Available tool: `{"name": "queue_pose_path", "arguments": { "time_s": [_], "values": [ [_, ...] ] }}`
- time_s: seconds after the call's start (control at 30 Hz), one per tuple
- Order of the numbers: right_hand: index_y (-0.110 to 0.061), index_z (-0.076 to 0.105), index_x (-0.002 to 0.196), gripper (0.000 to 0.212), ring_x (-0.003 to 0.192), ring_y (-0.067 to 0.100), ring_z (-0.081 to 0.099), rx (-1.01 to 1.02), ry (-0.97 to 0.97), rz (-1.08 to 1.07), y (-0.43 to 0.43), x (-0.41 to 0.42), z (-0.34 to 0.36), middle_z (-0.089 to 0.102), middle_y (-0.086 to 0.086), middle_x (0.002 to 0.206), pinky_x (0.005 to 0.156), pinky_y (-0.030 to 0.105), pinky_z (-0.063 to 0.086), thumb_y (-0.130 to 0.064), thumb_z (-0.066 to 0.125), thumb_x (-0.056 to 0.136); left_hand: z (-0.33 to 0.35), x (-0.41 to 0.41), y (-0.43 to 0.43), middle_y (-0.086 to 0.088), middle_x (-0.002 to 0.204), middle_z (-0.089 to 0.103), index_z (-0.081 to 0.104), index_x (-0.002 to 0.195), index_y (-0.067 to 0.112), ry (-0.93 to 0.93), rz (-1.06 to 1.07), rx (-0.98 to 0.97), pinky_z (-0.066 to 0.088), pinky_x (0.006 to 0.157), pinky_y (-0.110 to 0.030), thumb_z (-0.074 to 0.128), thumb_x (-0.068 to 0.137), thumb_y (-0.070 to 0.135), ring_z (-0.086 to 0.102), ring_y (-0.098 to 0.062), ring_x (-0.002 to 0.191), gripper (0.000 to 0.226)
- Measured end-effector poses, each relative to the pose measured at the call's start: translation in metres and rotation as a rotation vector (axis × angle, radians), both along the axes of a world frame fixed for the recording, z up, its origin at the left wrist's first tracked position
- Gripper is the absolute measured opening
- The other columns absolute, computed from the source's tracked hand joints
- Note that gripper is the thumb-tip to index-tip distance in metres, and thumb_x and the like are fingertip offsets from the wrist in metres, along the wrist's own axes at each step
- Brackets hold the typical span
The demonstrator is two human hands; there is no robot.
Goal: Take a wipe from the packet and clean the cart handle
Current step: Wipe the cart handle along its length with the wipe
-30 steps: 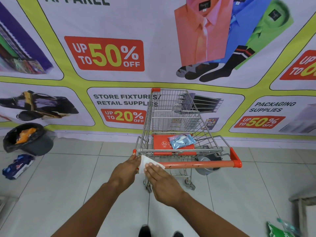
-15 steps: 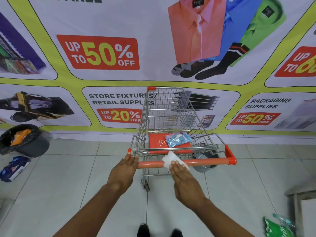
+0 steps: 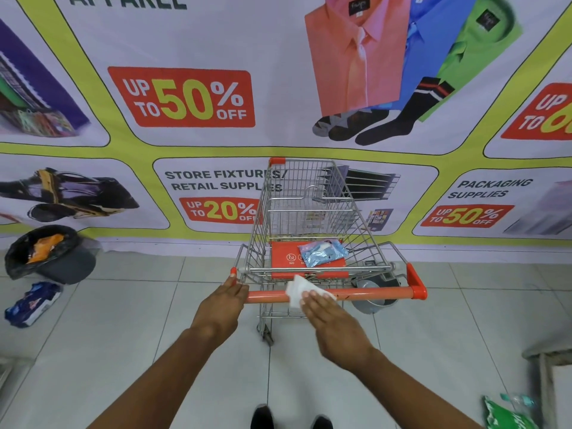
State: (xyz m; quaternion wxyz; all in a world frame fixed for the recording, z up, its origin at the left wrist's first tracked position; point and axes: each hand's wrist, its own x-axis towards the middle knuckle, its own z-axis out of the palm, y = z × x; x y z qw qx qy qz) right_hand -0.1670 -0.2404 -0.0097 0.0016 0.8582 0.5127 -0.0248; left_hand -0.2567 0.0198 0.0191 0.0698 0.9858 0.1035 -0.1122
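A wire shopping cart stands in front of me with an orange handle [image 3: 371, 293] running across its near end. My left hand [image 3: 223, 308] grips the handle's left end. My right hand [image 3: 331, 320] presses a white wipe [image 3: 297, 291] flat against the handle, left of its middle, fingers stretched over it. The blue wipe packet [image 3: 322, 252] lies on the orange child-seat flap [image 3: 284, 258] inside the cart.
A big sale banner [image 3: 185, 97] covers the wall behind the cart. A black-lined bin [image 3: 49, 255] and a blue packet [image 3: 31, 301] lie on the tiled floor at left. A green bag [image 3: 507, 416] and a stool leg [image 3: 548, 376] are at lower right.
My right hand has slid the wipe along the handle from its left end toward the middle. The left hand stays on the left end.
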Motion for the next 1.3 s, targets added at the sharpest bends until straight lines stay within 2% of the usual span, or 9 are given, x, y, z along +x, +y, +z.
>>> {"name": "queue_pose_path", "arguments": {
  "time_s": [0.1,0.23,0.4,0.53,0.67,0.87,1.0,1.2,1.3],
  "values": [
    [-0.007,0.042,0.140,0.057,0.138,0.023,0.031,-0.039,0.020,-0.060,-0.030,0.013,-0.001,0.041,0.010,0.146,0.113,0.037,0.009,-0.017,0.036,0.083,0.002,-0.001,-0.002,-0.002,0.154,0.029,0.029,0.144,0.016,-0.002,0.004,-0.004,0.039,0.105,-0.037,0.046,0.090,-0.001,0.012,-0.020,0.146,0.059],
    [-0.006,0.043,0.139,0.059,0.137,0.024,0.031,-0.051,0.040,-0.060,-0.022,0.008,0.000,0.041,0.011,0.146,0.113,0.036,0.008,-0.021,0.032,0.083,-0.002,-0.001,0.000,-0.001,0.155,0.030,0.028,0.145,0.015,0.006,0.009,-0.015,0.039,0.107,-0.036,0.045,0.089,-0.004,0.008,-0.019,0.146,0.061],
    [-0.006,0.047,0.136,0.063,0.135,0.023,0.036,0.016,0.030,0.065,0.037,-0.012,0.002,0.046,0.011,0.143,0.113,0.040,0.022,-0.024,0.058,0.077,0.004,0.000,-0.004,-0.003,0.156,0.026,0.029,0.145,0.016,0.004,0.039,-0.008,0.041,0.104,-0.035,0.047,0.087,-0.005,0.011,-0.019,0.146,0.064],
    [-0.007,0.046,0.136,0.065,0.134,0.023,0.037,0.024,0.014,0.093,0.052,-0.015,0.004,0.046,0.009,0.143,0.112,0.039,0.021,-0.025,0.062,0.076,0.006,0.002,-0.004,-0.004,0.155,0.028,0.032,0.142,0.016,0.008,0.040,-0.007,0.043,0.102,-0.035,0.047,0.085,-0.006,0.013,-0.020,0.146,0.063],
    [-0.010,0.051,0.134,0.063,0.131,0.020,0.041,0.042,0.016,0.038,0.020,0.000,0.007,0.050,0.006,0.140,0.110,0.039,0.023,-0.022,0.067,0.073,0.007,0.003,-0.004,-0.003,0.151,0.036,0.039,0.136,0.018,0.021,0.039,0.000,0.046,0.098,-0.036,0.051,0.087,-0.002,0.020,-0.021,0.144,0.054],
    [-0.009,0.044,0.139,0.057,0.137,0.020,0.031,-0.008,0.073,-0.065,-0.042,0.021,0.001,0.042,0.007,0.146,0.113,0.042,0.025,-0.020,0.053,0.084,0.004,0.003,-0.002,-0.001,0.144,0.044,0.045,0.126,0.020,0.014,0.036,-0.026,0.050,0.089,-0.036,0.050,0.084,-0.003,0.026,-0.018,0.141,0.048],
    [-0.007,0.043,0.139,0.057,0.137,0.022,0.032,0.012,0.113,-0.089,-0.030,0.017,0.004,0.041,0.010,0.147,0.111,0.042,0.029,-0.025,0.036,0.085,0.006,0.003,-0.004,-0.003,0.148,0.039,0.047,0.121,0.020,0.017,0.053,-0.022,0.051,0.083,-0.035,0.049,0.087,-0.002,0.032,-0.021,0.138,0.040],
    [-0.006,0.051,0.133,0.062,0.131,0.023,0.042,0.105,0.071,0.093,0.048,-0.013,0.005,0.050,0.010,0.140,0.111,0.037,0.026,-0.027,0.064,0.076,0.006,0.004,-0.005,-0.007,0.150,0.036,0.050,0.119,0.022,0.010,0.068,-0.040,0.051,0.079,-0.034,0.053,0.082,-0.005,0.040,-0.023,0.133,0.045],
    [-0.007,0.049,0.134,0.063,0.131,0.022,0.041,0.087,0.044,0.075,0.053,-0.013,0.004,0.050,0.009,0.140,0.112,0.035,0.023,-0.027,0.064,0.077,0.006,0.004,-0.005,-0.006,0.149,0.039,0.050,0.120,0.022,0.006,0.071,-0.029,0.051,0.078,-0.033,0.053,0.082,-0.006,0.039,-0.023,0.134,0.047]
  ]
}}
